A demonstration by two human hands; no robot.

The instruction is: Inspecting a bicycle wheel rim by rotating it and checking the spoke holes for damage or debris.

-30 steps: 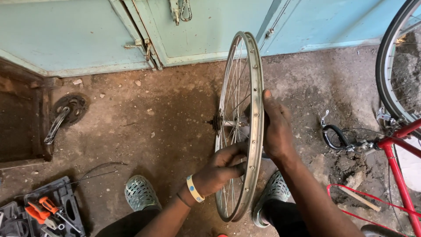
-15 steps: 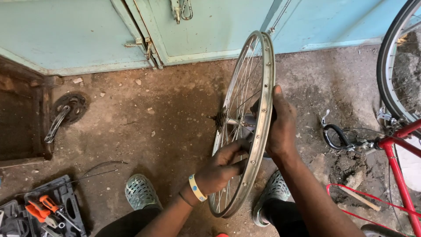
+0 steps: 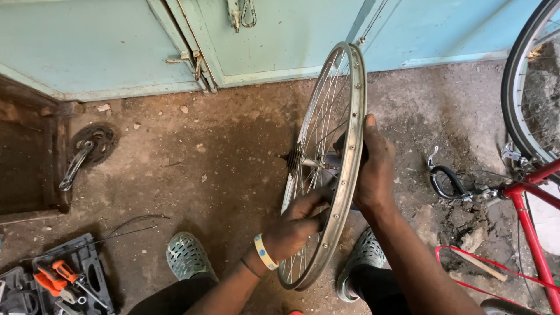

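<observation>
A bare metal bicycle wheel rim (image 3: 352,99) with spokes and a central hub (image 3: 303,161) stands upright on edge between my feet. My right hand (image 3: 373,169) grips the rim from its right side, thumb up along the rim. My left hand (image 3: 297,224), with a yellow wristband, reaches among the spokes on the left side, fingers pinched near the rim's inner edge; what they hold is too small to tell.
A red bicycle frame (image 3: 534,216) with a tyred wheel (image 3: 522,81) stands at right. A crank with chainring (image 3: 87,151) lies at left. An open tool case (image 3: 58,280) with orange-handled screwdrivers sits bottom left. Pale blue metal doors (image 3: 116,41) close off the back.
The wheel's top has tilted to the right. My right hand has moved up along the rim, and my left hand has stayed at the spokes.
</observation>
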